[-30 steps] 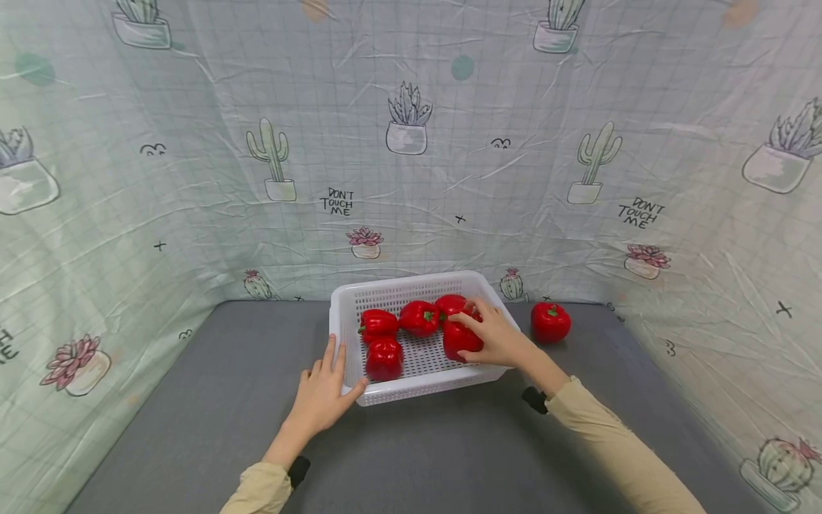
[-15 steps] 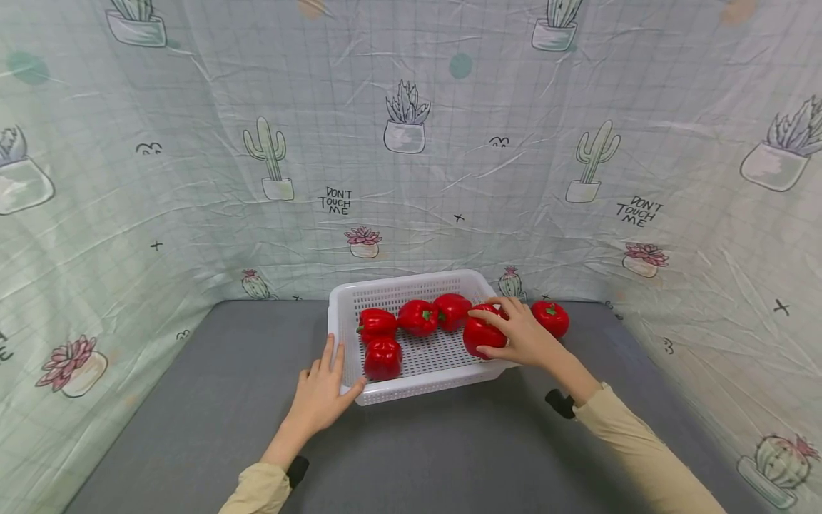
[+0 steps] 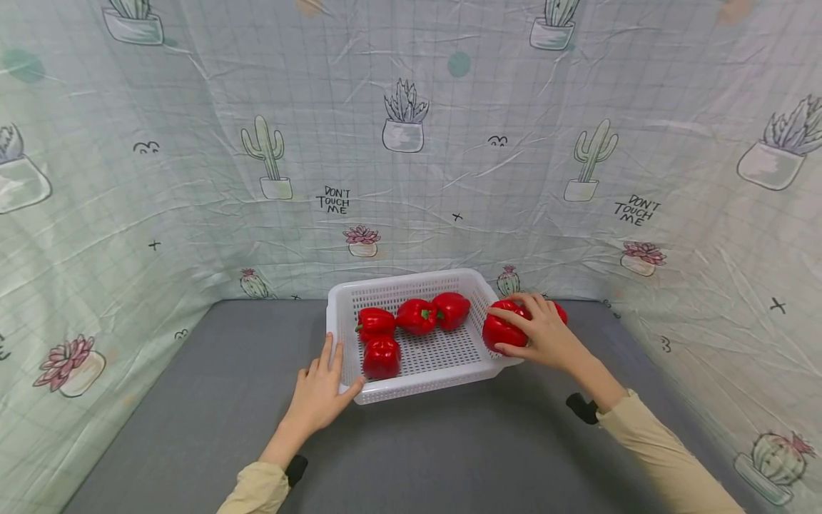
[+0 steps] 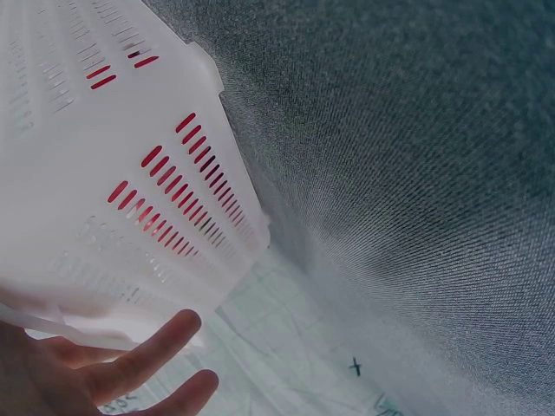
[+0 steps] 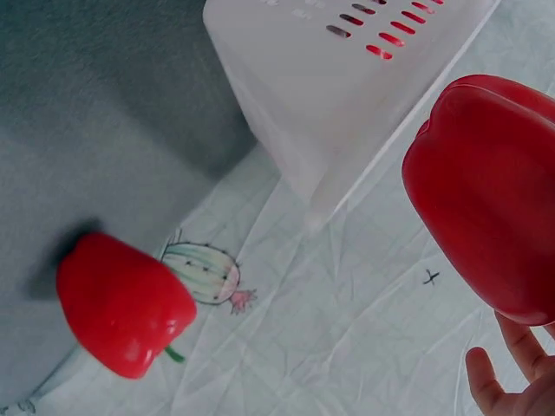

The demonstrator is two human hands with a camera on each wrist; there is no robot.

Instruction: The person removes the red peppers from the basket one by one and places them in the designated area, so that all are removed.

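A red pepper travels rightward, right of centre in the head view, as I watch from my distant station. The right hand [image 3: 546,330] grips the carried pepper [image 3: 504,330], fingers curled over its top and thumb along the near side. A second ago it sat deeper within the white basket [image 3: 417,385]; now it overlaps the basket's right rim, and the loose pepper [image 5: 126,303] on the grey desk [image 3: 411,457] is mostly hidden behind that hand in the head view. (The right wrist camera, helpfully, shows the loose one whole, at lower left.) Whether the carried pepper has fully cleared the rim I cannot tell.

At the centre of the head view, four red peppers [image 3: 416,317] remain in the basket: three strung along the back, one nearer the front left. The left hand [image 3: 321,389] has stayed put, fingers spread and straight against the basket's left rim, thumb at its lower left corner, apparently steadying it.

For the work in hand, I read the shift as a pepper caught mid-passage, held but not released, with the basket's right end bare and, in my judgement, the rim the likeliest snag.
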